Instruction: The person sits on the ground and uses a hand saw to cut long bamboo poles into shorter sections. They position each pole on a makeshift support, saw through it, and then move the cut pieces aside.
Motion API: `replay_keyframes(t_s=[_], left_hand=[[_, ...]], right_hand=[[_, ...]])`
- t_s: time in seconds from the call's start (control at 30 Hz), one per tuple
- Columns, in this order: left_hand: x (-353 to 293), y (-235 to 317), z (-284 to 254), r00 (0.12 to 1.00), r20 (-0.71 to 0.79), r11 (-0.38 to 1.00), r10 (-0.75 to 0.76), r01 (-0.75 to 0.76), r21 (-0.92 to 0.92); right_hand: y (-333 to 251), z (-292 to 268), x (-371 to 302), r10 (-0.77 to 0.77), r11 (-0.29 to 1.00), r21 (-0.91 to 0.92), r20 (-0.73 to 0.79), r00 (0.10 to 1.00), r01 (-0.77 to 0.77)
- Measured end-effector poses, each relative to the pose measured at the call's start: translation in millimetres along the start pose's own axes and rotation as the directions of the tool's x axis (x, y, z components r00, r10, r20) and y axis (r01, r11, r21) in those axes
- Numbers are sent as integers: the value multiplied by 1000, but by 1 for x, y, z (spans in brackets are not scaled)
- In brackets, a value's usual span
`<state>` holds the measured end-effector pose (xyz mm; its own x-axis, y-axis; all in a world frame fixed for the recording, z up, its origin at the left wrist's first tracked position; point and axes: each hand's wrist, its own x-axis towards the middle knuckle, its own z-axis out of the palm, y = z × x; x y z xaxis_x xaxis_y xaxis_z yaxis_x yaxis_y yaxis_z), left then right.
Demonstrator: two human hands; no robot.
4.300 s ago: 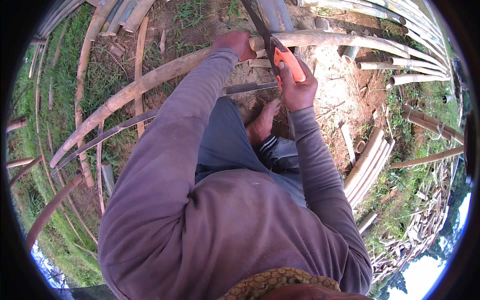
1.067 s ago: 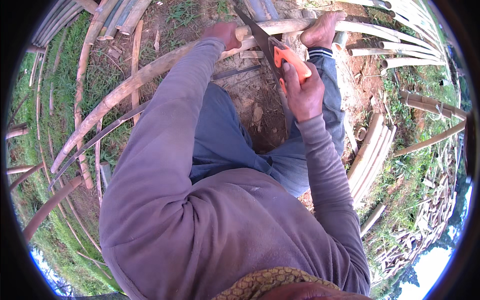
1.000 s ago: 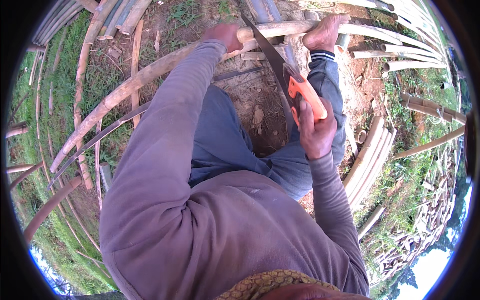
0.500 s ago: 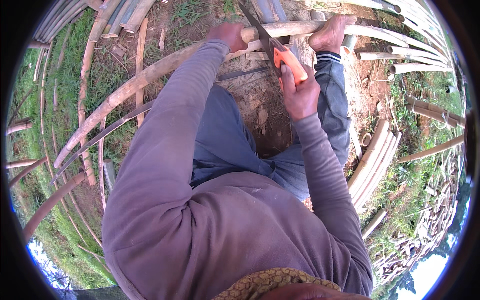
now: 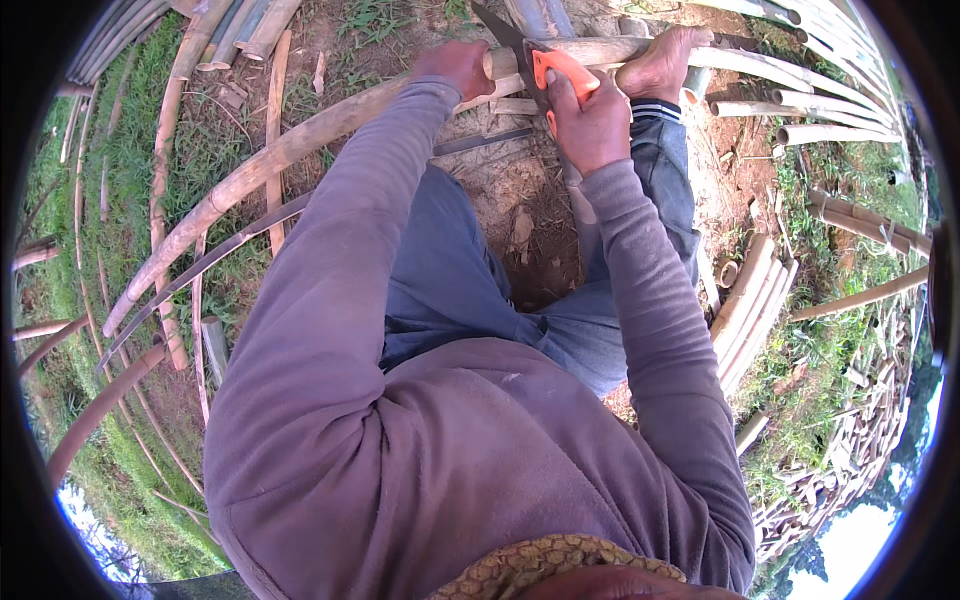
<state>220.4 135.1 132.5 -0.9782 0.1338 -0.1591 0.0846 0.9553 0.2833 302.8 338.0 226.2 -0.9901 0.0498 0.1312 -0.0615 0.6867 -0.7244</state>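
My right hand (image 5: 595,128) is closed around the orange handle (image 5: 568,74) of a handsaw, whose dark blade (image 5: 502,34) lies across a bamboo pole (image 5: 612,50) near its left end. My left hand (image 5: 455,68) is closed at that end, its fingers partly hidden; a longer bamboo pole (image 5: 270,160) runs from the lower left up beneath this hand and forearm. My bare foot (image 5: 660,65) rests on the sawn pole to the right of the blade. Whether the teeth have cut into it, I cannot tell.
A dark flat strip (image 5: 484,141) lies on the soil below the blade. Several bamboo poles (image 5: 835,110) spread at the far right, with cut lengths (image 5: 750,305) lower down. More poles (image 5: 240,35) lie at the upper left, beside grass. A heap of split pieces (image 5: 850,465) covers the lower right.
My right hand has pushed the saw forward and slightly left, bringing its handle up against the pole. My left hand and foot stay almost where they were.
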Motion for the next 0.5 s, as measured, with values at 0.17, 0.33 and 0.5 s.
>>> replay_keyframes(t_s=[0.17, 0.33, 0.5], left_hand=[[0, -7, 8, 1000, -3, 999, -22, 22, -40], [3, -6, 9, 1000, -19, 999, 22, -23, -42], [1, 1, -7, 999, 0, 998, 45, -45, -32]], right_hand=[[6, -109, -154, 125, 932, 335, 53, 991, -136], [30, -66, -127, 57, 944, 327, -8, 998, -51], [23, 27, 1, 2, 994, 106, -49, 999, 3]])
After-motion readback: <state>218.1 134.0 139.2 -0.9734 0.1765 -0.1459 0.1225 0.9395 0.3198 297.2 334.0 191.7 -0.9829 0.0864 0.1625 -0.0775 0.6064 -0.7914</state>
